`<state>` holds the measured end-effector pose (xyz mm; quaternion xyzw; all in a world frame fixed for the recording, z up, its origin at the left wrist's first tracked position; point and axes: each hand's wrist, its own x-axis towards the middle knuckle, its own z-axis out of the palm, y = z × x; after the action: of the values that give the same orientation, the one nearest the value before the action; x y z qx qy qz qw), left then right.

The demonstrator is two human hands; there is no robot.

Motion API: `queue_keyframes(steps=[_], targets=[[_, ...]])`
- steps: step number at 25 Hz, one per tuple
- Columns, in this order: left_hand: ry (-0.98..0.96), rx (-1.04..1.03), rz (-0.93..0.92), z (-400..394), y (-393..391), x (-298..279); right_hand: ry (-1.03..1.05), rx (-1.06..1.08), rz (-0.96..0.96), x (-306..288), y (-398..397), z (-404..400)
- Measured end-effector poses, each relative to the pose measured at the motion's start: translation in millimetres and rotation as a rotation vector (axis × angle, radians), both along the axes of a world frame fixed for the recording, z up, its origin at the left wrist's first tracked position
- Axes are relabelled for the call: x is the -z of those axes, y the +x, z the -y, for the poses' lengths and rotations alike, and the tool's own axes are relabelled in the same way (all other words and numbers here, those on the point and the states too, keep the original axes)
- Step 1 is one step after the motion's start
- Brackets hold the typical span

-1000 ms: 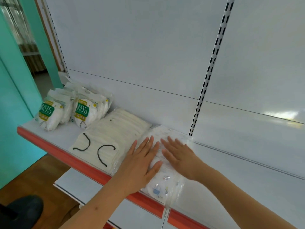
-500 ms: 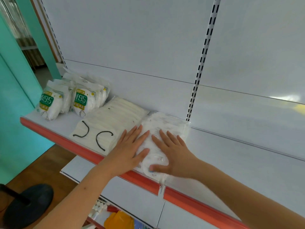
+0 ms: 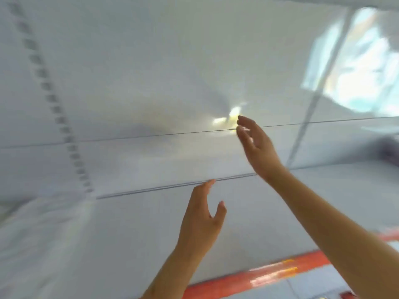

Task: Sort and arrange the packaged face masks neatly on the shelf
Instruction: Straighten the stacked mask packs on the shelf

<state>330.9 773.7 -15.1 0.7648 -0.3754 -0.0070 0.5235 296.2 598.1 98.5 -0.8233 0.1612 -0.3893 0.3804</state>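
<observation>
Everything here is smeared with motion, so we read only the broad shapes; at the far left a slotted upright (image 3: 54,104) runs down the white back panel (image 3: 151,61), leaning from upper left to lower right, its dark slots blurred into a dotted line; below it, at the left end of the shelf (image 3: 140,244), we make out a pale whitish smear (image 3: 41,223) that may be a mask packet, but we cannot tell, nor can we say which way its long axis runs; no packaged mask shows sharply anywhere in this view; the shelf surface stretches white toward the right, and its orange-red front edge (image 3: 259,275) crosses the lower right, rising toward the right; above the middle of the shelf we see the left hand (image 3: 200,219), raised on edge with its fingers straight and together, thumb apart, holding nothing and touching nothing that we can see; further right and higher, in front of the back panel where a thin seam (image 3: 129,137) crosses, the right hand (image 3: 257,145) is likewise spread loosely, fingers extended and slightly relaxed, with nothing in it; the two hands stand apart; at the upper right a second upright (image 3: 319,87) slants down, beside a bright reflection (image 3: 356,61) on the panel.
</observation>
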Motion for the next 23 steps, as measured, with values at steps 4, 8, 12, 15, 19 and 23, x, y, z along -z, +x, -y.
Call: queue_keyframes(steps=[4, 8, 12, 15, 19, 23], targets=[[0.102, 0.277, -0.037, 140.6, -86.8, 4.2, 0.083, 0.231, 0.002, 32.1, -123.2, 132.0], [0.093, 0.363, -0.089, 275.3, -147.2, 0.9, 0.167, 0.393, 0.024, 46.2, -222.8, 268.1], [0.136, 0.419, -0.225, 385.6, -198.9, -4.5, 0.181, 0.504, -0.017, 51.3, -295.9, 371.0], [0.172, 0.445, -0.325, 435.9, -229.2, -11.7, 0.172, 0.531, -0.086, 48.6, -330.8, 418.3], [0.225, 0.51, -0.464, 485.6, -262.4, -15.7, 0.188, 0.626, -0.101, 53.4, -384.2, 457.8], [0.231, 0.559, -0.632, 531.2, -294.6, -10.7, 0.171, 0.727, -0.237, 70.9, -440.3, 488.2]])
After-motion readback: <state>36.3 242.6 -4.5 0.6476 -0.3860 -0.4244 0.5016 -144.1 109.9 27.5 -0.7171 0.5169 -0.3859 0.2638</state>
